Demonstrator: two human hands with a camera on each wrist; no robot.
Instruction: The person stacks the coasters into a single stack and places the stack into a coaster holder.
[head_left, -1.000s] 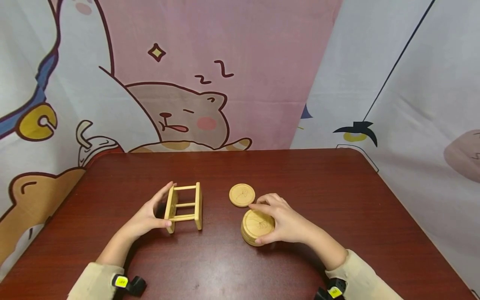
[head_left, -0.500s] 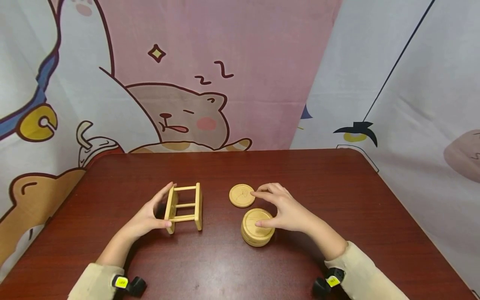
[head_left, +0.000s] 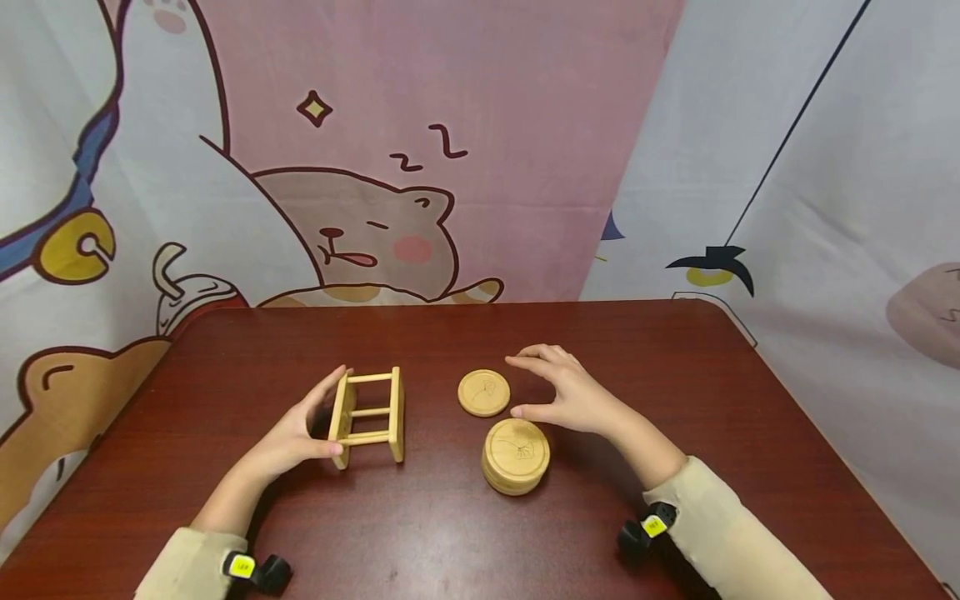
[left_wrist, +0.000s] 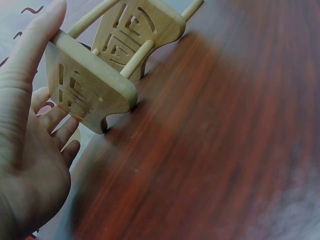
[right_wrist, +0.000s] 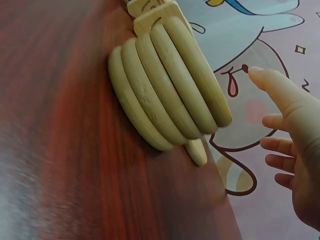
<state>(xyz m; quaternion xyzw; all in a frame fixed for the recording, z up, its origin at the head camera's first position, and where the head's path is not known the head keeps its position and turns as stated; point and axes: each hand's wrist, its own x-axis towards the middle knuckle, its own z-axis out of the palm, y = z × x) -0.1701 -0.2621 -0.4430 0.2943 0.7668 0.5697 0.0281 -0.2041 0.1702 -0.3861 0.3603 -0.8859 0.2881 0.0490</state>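
Observation:
A small wooden coaster rack (head_left: 397,421) stands on the table at centre left, its two slotted end panels (left_wrist: 95,70) joined by thin round rods. My left hand (head_left: 292,437) grips its left panel, thumb at the near end and fingers around the far end. To the right sits a stack of several round wooden coasters (head_left: 512,457), the top one engraved with a line drawing. A single coaster (head_left: 483,392) lies flat just behind it. My right hand (head_left: 573,396) hovers beside them, thumb and fingers spread apart, holding nothing; in the right wrist view it is off the stack (right_wrist: 170,90).
The dark red-brown table (head_left: 442,533) has a far edge close to a cartoon-printed cloth (head_left: 525,167) that hangs behind and along both sides. Each wrist carries a black camera (head_left: 635,537) on a strap.
My right hand has let go of the coaster stack's sides and moved up and back, away from its top. The left hand and the rack have stayed in place.

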